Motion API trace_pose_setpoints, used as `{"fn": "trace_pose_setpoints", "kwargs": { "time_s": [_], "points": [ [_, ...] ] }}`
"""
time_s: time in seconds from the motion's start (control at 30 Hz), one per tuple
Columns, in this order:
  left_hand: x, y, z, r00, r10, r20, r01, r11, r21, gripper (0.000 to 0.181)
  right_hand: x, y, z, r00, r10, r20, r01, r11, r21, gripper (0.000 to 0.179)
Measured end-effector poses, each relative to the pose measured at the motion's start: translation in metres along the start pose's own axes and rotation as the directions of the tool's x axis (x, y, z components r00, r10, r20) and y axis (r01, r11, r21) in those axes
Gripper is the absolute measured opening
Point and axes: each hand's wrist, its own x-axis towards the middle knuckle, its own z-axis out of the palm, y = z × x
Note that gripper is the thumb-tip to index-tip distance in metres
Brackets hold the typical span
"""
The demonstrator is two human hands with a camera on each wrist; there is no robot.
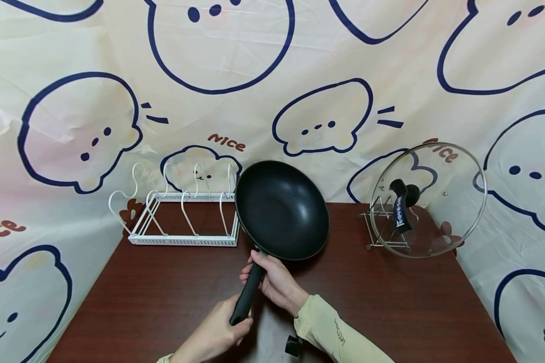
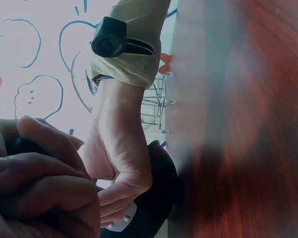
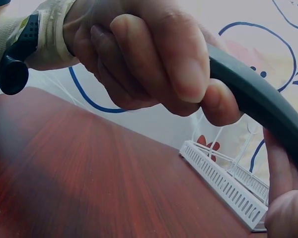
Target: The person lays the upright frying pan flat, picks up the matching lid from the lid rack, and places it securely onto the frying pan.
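Observation:
A black frying pan (image 1: pixel 281 212) is held up over the table, tilted so its dark inside faces the head camera. My left hand (image 1: pixel 215 322) grips the end of its handle (image 1: pixel 250 290); the right wrist view shows those fingers (image 3: pixel 149 59) curled round it. Closer to the pan, my right hand (image 1: pixel 279 282) holds the same handle, thumb lying along the top. In the left wrist view the right hand (image 2: pixel 119 144) appears beyond the left hand (image 2: pixel 44 188), beside the pan's dark side (image 2: pixel 161 183).
Left of the pan stands a white rack (image 1: pixel 183 241) with upright hooped dividers. At the right, a glass lid (image 1: pixel 454 222) with a black knob leans upright in a small wire stand (image 1: pixel 370 229). A patterned cloth (image 1: pixel 254 116) hangs behind the brown table (image 1: pixel 413 302).

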Motion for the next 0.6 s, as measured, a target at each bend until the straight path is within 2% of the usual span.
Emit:
{"fn": "trace_pose_setpoints", "kwargs": {
  "time_s": [0.33, 0.6],
  "points": [
    [0.0022, 0.0027, 0.0004, 1.000, -0.007, -0.007, 0.007, 1.000, 0.007, 0.013, -0.0002, -0.0036, 0.0001, 0.999, -0.017, -0.040, 0.017, 1.000, -0.020, 0.021],
    [0.0019, -0.0004, -0.0003, 1.000, -0.020, -0.001, 0.020, 1.000, 0.001, 0.015, -0.0014, -0.0042, -0.0016, 0.999, 0.006, 0.032, -0.004, 0.998, -0.064, 0.034]
  ]
}}
